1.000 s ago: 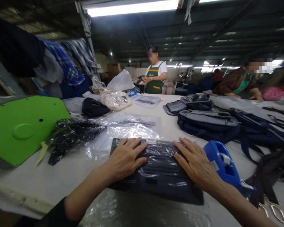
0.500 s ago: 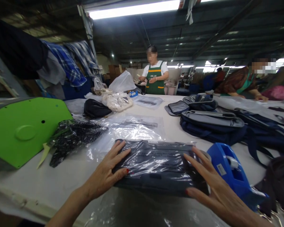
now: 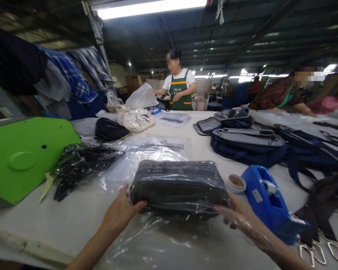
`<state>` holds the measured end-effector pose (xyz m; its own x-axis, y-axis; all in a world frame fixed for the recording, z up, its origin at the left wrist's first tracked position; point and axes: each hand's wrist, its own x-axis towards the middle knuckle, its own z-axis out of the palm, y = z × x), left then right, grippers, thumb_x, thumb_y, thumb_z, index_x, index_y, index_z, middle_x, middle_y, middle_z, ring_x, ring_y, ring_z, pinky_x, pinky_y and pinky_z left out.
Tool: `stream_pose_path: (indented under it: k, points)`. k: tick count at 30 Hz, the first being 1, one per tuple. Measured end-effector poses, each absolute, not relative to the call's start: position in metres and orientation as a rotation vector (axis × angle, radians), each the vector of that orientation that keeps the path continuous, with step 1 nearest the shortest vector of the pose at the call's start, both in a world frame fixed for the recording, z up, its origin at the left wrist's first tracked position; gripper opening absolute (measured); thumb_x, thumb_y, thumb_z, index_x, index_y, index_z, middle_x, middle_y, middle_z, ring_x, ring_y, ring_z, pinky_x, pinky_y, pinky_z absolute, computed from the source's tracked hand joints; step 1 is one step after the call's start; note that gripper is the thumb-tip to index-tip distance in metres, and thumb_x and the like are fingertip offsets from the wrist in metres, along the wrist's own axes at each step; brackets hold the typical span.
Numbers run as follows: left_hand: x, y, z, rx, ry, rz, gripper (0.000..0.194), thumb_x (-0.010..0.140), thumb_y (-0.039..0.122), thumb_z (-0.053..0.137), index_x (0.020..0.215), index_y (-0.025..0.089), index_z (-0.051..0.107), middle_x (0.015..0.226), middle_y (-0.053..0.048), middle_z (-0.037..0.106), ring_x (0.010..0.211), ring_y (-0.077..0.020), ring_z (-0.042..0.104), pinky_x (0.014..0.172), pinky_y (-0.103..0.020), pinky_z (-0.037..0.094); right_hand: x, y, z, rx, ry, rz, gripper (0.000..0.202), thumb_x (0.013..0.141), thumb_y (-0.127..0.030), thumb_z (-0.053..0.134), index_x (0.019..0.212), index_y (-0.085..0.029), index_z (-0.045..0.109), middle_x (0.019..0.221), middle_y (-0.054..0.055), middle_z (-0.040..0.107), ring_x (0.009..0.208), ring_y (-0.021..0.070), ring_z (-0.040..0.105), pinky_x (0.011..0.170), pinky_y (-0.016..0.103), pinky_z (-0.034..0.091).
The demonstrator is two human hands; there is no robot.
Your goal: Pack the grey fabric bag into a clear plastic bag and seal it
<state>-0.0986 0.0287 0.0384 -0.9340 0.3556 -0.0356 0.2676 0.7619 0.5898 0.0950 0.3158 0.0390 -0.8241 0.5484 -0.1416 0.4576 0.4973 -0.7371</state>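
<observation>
A folded dark bag in a clear plastic wrapper (image 3: 178, 183) is lifted slightly off the white table (image 3: 79, 210). My left hand (image 3: 119, 213) grips its near left corner, thumb on the front edge. My right hand (image 3: 242, 221) holds its near right corner from under loose plastic film, which partly covers the fingers. Loose wrapper film trails toward me beneath the package.
A blue tape dispenser (image 3: 266, 200) and a tape roll (image 3: 236, 183) sit right of the package. Navy backpacks (image 3: 248, 144) lie beyond, metal buckles (image 3: 323, 253) at the right edge. A green panel (image 3: 25, 153), a dark mesh bundle (image 3: 81, 161) and plastic sleeves (image 3: 160, 148) lie left. Two people work at the far side.
Both hands moved from pressing flat on top of the package to its near corners, and the package has risen and tilted up from the table.
</observation>
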Motion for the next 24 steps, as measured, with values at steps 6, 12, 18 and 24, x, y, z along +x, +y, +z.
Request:
stream_pose_path:
  k: [6,12,18,24]
  points:
    - [-0.116,0.020,0.016,0.585,2.585,0.769,0.024,0.064,0.041,0.053,0.055,0.019,0.055,0.051,0.000,0.058,0.057,-0.0219,0.058,0.058,-0.029,0.042,0.088,0.303,0.008,-0.819,-2.581,1.446,0.020,0.070,-0.033,0.051,0.071,-0.017,0.063,0.078,0.006,0.071,0.080,0.0255,0.064,0.073,0.034,0.051]
    - [-0.124,0.013,0.015,0.550,2.545,0.734,0.016,0.056,0.034,0.055,0.053,0.018,0.056,0.041,0.004,0.046,0.045,-0.0151,0.047,0.048,-0.025,0.036,0.088,0.310,-0.002,-0.872,-2.546,1.410,0.006,0.061,-0.021,0.056,0.064,-0.018,0.059,0.065,0.003,0.066,0.073,0.0245,0.062,0.064,0.032,0.047]
    - [-0.109,-0.023,0.027,0.511,2.578,0.708,0.038,0.056,0.042,0.056,0.082,0.014,0.061,0.058,0.001,0.055,0.058,-0.0202,0.056,0.053,-0.028,0.041,0.124,0.318,0.016,-0.929,-2.484,1.586,0.045,0.063,-0.037,0.064,0.100,-0.013,0.059,0.078,0.005,0.068,0.079,0.0225,0.063,0.069,0.031,0.049]
    - [-0.089,-0.045,0.025,0.784,3.075,0.385,0.034,0.076,0.029,0.044,0.103,0.013,0.057,0.084,-0.009,0.068,0.079,-0.0265,0.065,0.070,-0.036,0.049,0.149,0.311,0.020,-0.805,-2.505,1.006,0.054,0.073,-0.046,0.057,0.116,-0.013,0.051,0.086,0.008,0.065,0.069,0.0224,0.063,0.064,0.037,0.052]
